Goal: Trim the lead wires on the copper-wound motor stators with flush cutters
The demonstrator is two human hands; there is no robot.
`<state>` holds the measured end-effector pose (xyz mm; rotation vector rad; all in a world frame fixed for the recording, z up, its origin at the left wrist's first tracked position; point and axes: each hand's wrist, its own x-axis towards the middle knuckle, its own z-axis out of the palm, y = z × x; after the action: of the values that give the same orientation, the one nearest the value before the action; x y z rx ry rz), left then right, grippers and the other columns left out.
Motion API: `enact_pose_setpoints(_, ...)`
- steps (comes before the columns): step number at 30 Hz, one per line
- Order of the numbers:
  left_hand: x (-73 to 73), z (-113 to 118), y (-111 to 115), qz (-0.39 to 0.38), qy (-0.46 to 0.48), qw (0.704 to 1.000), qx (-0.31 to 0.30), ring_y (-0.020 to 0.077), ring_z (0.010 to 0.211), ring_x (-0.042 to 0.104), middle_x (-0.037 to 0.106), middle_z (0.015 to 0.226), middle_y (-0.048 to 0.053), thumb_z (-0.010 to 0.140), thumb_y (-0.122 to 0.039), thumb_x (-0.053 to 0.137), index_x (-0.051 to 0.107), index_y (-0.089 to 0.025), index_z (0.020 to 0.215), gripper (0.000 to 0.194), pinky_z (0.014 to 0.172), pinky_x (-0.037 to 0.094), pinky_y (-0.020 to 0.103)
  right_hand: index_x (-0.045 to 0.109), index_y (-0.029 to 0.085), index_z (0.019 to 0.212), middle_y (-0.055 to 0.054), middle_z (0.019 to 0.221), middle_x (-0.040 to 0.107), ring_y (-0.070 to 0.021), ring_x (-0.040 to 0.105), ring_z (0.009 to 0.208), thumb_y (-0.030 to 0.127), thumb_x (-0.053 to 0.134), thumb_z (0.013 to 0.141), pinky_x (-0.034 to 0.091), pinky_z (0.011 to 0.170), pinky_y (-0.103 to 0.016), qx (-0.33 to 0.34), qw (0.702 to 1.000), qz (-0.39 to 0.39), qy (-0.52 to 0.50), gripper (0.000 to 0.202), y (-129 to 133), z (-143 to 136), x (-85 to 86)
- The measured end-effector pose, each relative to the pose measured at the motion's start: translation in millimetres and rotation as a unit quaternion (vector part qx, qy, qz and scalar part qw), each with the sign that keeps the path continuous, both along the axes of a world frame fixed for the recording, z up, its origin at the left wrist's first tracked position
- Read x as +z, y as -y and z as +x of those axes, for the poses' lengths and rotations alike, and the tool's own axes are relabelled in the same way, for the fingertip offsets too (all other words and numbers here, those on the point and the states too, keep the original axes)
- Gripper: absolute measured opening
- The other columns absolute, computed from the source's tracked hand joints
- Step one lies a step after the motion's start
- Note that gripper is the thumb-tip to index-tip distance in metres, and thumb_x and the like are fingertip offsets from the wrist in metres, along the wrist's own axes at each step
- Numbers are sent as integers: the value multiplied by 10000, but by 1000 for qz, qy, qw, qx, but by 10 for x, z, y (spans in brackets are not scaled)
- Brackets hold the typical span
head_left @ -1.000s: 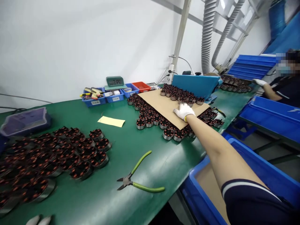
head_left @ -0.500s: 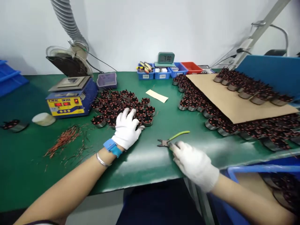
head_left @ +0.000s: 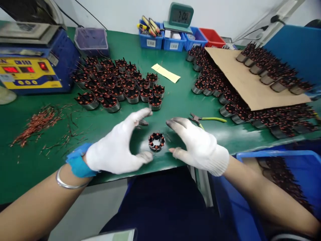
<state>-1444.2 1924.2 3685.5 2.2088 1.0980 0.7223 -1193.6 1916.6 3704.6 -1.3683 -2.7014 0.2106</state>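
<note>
And here the left hand (head_left: pixel 112 149) and right hand (head_left: pixel 198 145) curve, empty and apart, either side of the copper-wound ring (head_left: pixel 162 141) lying on the bench (head_left: pixel 180 98), neither touching it (pliers (head_left: pixel 196 118) just beyond the right). A light, even hold on its outer edge should best spare its copper.

We see the left grip (head_left: pixel 114 147) gloved in white, its wristband (head_left: pixel 80 162) bright blue; the right grip (head_left: pixel 198 144) is white too, smudged dark grey at the fingertips (head_left: pixel 172 124). The wound ring (head_left: pixel 151 143) shows us copper-orange, black and silver. Our surface (head_left: pixel 180 97) is green, the pliers' handles (head_left: pixel 213 119) lime, the paper strip (head_left: pixel 166 73) pale yellow, the cardboard (head_left: pixel 250 82) tan, the clock (head_left: pixel 181 14) dark green. We note a red bin (head_left: pixel 212 37), blue bins (head_left: pixel 143 40), and a yellow-and-blue panel (head_left: pixel 30 74) with red digits (head_left: pixel 10 69).
</note>
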Motion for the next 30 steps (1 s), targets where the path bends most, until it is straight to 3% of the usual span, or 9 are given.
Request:
enact_pose_setpoints(2, -51, 81, 12, -12, -62, 998, 6, 265, 1185, 552, 527, 1357, 108, 679, -426, 706, 265, -173, 1463, 935, 1020, 464, 394, 584, 178, 1199, -99, 1112, 623, -248, 628, 946, 397, 463, 916, 474, 732, -339, 30, 998, -10, 59, 378, -9, -107, -33)
enact_pose_setpoints(4, -95, 170, 16, -24, -108, 994, 9, 258, 1027, 616, 637, 1156, 74, 705, -461, 677, 483, -189, 1308, 689, 909, 503, 399, 648, 189, 950, -66, 853, 640, -226, 626, 723, 342, 376, 953, 402, 583, -326, 50, 991, -25, 125, 312, 11, -158, -66)
enact_pose_setpoints(8, -115, 248, 26, -60, -131, 990, 10, 233, 884, 631, 663, 954, 26, 690, -369, 647, 616, -214, 1013, 359, 771, 502, 358, 629, 208, 857, -25, 791, 643, -188, 599, 652, 318, 458, 917, 329, 537, -306, 77, 988, -87, 106, 212, 84, -102, -56)
enact_pose_setpoints(11, -122, 272, 64, -57, -122, 990, 40, 250, 920, 637, 648, 1083, 41, 641, -464, 681, 576, -217, 1090, 523, 786, 508, 369, 642, 236, 915, 9, 836, 653, -173, 611, 710, 417, 604, 841, 380, 585, -287, 49, 987, -143, 52, 199, 78, -18, 13)
enact_pose_setpoints(14, -162, 340, 81, -24, -94, 995, 32, 294, 1129, 588, 534, 1348, 87, 629, -568, 689, 401, -204, 1354, 862, 934, 484, 398, 640, 191, 1058, -48, 947, 642, -211, 613, 817, 507, 687, 757, 443, 670, -314, -34, 998, -53, -15, 439, 40, -24, 41)
enact_pose_setpoints(16, -196, 399, 66, -22, -83, 996, 6, 263, 1138, 591, 573, 1304, 62, 731, -464, 633, 413, -219, 1349, 700, 943, 478, 374, 624, 145, 1135, -99, 1022, 628, -235, 602, 895, 481, 683, 775, 466, 745, -343, -32, 997, 17, -68, 496, 20, -79, 8)
enact_pose_setpoints(20, -226, 459, 15, -52, -73, 996, 10, 218, 965, 651, 653, 1103, 6, 804, -365, 568, 538, -251, 1161, 376, 820, 507, 344, 682, 143, 968, -89, 914, 649, -211, 600, 837, 294, 536, 904, 465, 748, -342, 39, 990, 57, -123, 220, -34, -138, -96)
enact_pose_setpoints(27, -140, 290, -30, -83, -108, 990, -23, 245, 979, 641, 652, 1103, 10, 710, -357, 653, 541, -284, 1206, 513, 829, 507, 363, 656, 160, 820, -56, 809, 619, -181, 570, 758, 305, 470, 920, 406, 713, -304, -34, 999, -17, 0, 257, -198, 4, -159)
enact_pose_setpoints(30, -100, 268, 12, -84, -84, 993, 15, 263, 1094, 597, 595, 1238, 66, 666, -324, 660, 368, -257, 1414, 805, 938, 484, 387, 644, 163, 842, -58, 842, 617, -186, 577, 789, 319, 444, 927, 394, 718, -295, -30, 997, -63, 40, 267, -173, -76, -193)
